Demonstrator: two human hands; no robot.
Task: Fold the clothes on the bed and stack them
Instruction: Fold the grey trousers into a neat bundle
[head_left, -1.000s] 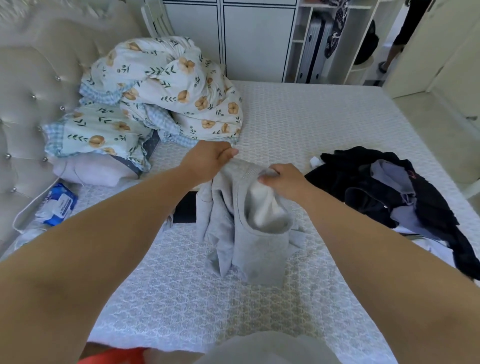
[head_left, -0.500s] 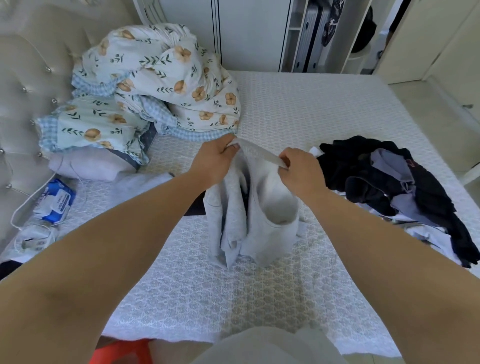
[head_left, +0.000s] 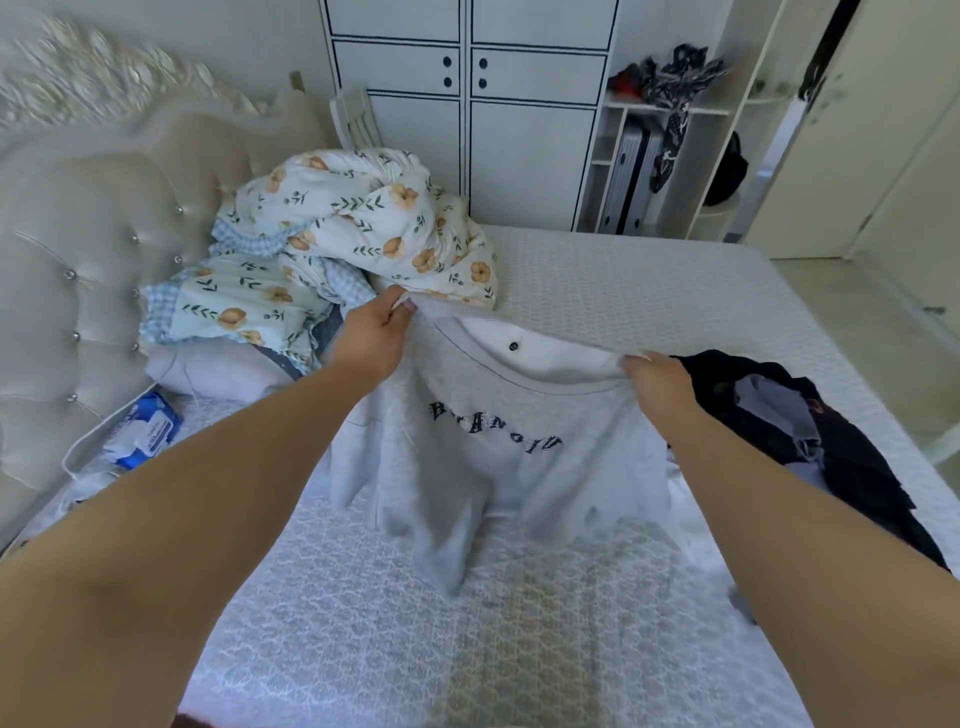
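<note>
Head view of a bed (head_left: 649, 291) covered with a white textured spread. Both hands hold a grey sweatshirt (head_left: 498, 457) up over the middle of the bed, spread between them by its collar. The left hand (head_left: 371, 338) pinches the collar at one end, thumb and fingers curled tight on the ribbed edge; the right hand (head_left: 657, 387) has the same closed grip on the collar at the other end. Dark lettering on the chest faces the camera, upside down. The body and sleeves hang below the hands, blurred, with the lowest folds reaching the spread.

To the right of the sweatshirt, just behind the right hand and forearm, lies a pile of dark clothes (head_left: 831, 441) with a pale garment mixed in; the forearm hides its near edge. To the left, against the tufted headboard (head_left: 78, 249), a floral quilt (head_left: 374, 223) is heaped on a floral pillow (head_left: 234, 306), with a pinkish pillow (head_left: 218, 371) under that. A blue and white packet (head_left: 143, 431) and a white cable lie near the headboard. Beyond the bed stand a white wardrobe (head_left: 519, 130) and open shelves (head_left: 670, 135) holding dark items.
</note>
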